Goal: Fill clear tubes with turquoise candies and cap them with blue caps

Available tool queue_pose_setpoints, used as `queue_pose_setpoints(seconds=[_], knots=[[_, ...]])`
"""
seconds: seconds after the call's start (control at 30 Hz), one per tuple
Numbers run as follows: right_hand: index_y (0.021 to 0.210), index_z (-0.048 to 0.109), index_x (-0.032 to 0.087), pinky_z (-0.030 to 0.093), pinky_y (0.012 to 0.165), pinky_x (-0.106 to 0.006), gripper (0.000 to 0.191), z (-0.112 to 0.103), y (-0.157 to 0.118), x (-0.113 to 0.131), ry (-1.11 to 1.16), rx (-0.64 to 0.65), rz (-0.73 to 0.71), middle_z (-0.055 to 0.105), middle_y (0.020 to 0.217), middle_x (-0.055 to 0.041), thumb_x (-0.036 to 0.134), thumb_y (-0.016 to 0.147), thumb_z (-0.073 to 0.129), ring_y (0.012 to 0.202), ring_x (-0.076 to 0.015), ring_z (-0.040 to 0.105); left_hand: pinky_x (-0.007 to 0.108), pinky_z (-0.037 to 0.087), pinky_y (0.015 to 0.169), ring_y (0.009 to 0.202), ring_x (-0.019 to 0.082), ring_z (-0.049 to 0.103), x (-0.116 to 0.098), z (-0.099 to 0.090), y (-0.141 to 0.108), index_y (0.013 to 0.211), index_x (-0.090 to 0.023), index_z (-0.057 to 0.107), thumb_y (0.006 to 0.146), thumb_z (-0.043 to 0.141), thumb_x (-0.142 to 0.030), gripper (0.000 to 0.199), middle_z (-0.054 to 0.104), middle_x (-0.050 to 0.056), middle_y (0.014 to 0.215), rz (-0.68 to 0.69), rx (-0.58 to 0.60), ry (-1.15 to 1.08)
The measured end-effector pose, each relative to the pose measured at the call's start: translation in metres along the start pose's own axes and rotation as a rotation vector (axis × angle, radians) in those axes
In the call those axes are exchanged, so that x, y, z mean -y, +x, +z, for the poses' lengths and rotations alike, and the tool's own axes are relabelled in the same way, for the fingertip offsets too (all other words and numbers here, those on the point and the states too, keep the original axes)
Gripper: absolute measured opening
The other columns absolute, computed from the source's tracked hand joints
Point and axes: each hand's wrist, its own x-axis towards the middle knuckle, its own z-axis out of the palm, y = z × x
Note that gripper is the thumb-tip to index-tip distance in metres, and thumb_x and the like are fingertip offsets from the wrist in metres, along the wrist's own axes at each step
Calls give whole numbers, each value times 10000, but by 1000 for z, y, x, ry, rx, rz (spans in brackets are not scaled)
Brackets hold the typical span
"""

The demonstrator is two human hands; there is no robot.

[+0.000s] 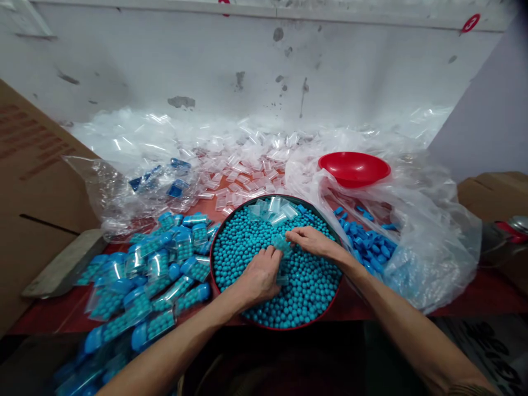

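A round tub (212, 264) with a dark red rim is full of small turquoise balls (305, 300). Over the balls, my left hand (262, 275) is closed around a small clear plastic container (281, 242), partly hidden by the fingers. My right hand (311, 242) is beside the container's upper end, fingers pinched together; what they hold, if anything, is too small to make out. Several empty clear containers (276, 209) lie on the balls at the tub's far side. Left of the tub are piled ball-filled clear containers with blue caps (159, 264).
Loose blue caps (367, 242) spill from a clear plastic bag (437, 258) on the right. A red bowl (355, 168) rests on the bag. Many clear containers (247, 176) spread behind the tub. Cardboard (37, 181) and a grey block (68, 264) stand at left.
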Motion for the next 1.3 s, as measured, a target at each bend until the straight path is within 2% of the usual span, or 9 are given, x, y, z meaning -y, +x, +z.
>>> queue_pose_setpoints(seconds=[0.17, 0.4, 0.53, 0.67, 0.8, 0.97, 1.07, 1.17, 1.3], knots=[[643, 620, 155, 329, 526, -229, 409, -1, 24, 12, -238, -17, 54, 572, 593, -11, 534, 713, 482, 559, -132, 486, 394, 366, 836, 959, 245, 432, -3, -1, 3, 992, -180, 395, 579, 521, -124, 435, 455, 85, 1038, 18, 59, 80], [671, 642, 167, 380, 502, -199, 127, -7, 53, 11, 33, 311, -99, 579, 572, 36, 256, 582, 652, 529, -97, 497, 388, 375, 841, 980, 256, 445, 3, -5, 7, 944, -180, 427, 602, 535, -175, 358, 487, 86, 999, 77, 82, 9], [860, 551, 157, 388, 420, -198, 189, -6, 39, 2, 105, 169, -62, 554, 691, 16, 249, 698, 516, 500, -90, 499, 358, 402, 816, 918, 219, 489, 9, -2, 1, 1028, -177, 383, 617, 548, -223, 446, 497, 67, 981, -21, -68, -260], [880, 438, 191, 455, 444, -221, 177, 12, 15, -6, 475, -45, -6, 525, 831, -1, 222, 710, 479, 627, -124, 569, 346, 403, 829, 937, 202, 502, 10, 6, 1, 1100, -181, 331, 609, 573, -245, 551, 439, 87, 1128, -127, -231, -529], [833, 452, 193, 471, 507, -229, 127, 33, 0, -13, 519, -111, -4, 539, 817, -1, 182, 709, 479, 680, -129, 568, 346, 406, 808, 904, 195, 515, 11, 13, 6, 1134, -183, 336, 613, 552, -221, 565, 508, 68, 1022, -93, -218, -516], [867, 531, 187, 447, 709, -307, 148, 37, -11, -8, 81, -213, -83, 590, 767, -20, 164, 774, 418, 720, -149, 562, 399, 350, 870, 1053, 259, 428, 12, 13, 10, 1296, -140, 142, 560, 586, -234, 865, 440, 133, 1166, -122, -182, -340], [927, 557, 176, 384, 849, -360, 193, 36, -11, 3, -67, -381, -119, 594, 926, -70, 216, 800, 418, 904, -194, 535, 407, 348, 853, 1058, 289, 416, 9, 9, 11, 1273, -158, 227, 547, 604, -286, 828, 442, 129, 1172, -155, -104, -258], [1177, 427, 160, 333, 938, -354, 382, 45, -4, 13, 100, -475, -137, 487, 1181, -101, 330, 841, 364, 1091, -191, 446, 383, 372, 810, 999, 279, 455, 5, 9, 12, 1197, -172, 338, 559, 601, -332, 708, 484, 101, 1104, -161, -107, -260], [1304, 277, 148, 196, 1033, -368, 588, 66, 12, 17, 278, -329, -172, 311, 1351, -95, 486, 826, 338, 1257, -194, 239, 383, 382, 800, 1008, 289, 463, 2, 17, 14, 1139, -163, 411, 598, 558, -290, 575, 489, 107, 1094, -134, -105, -289]])
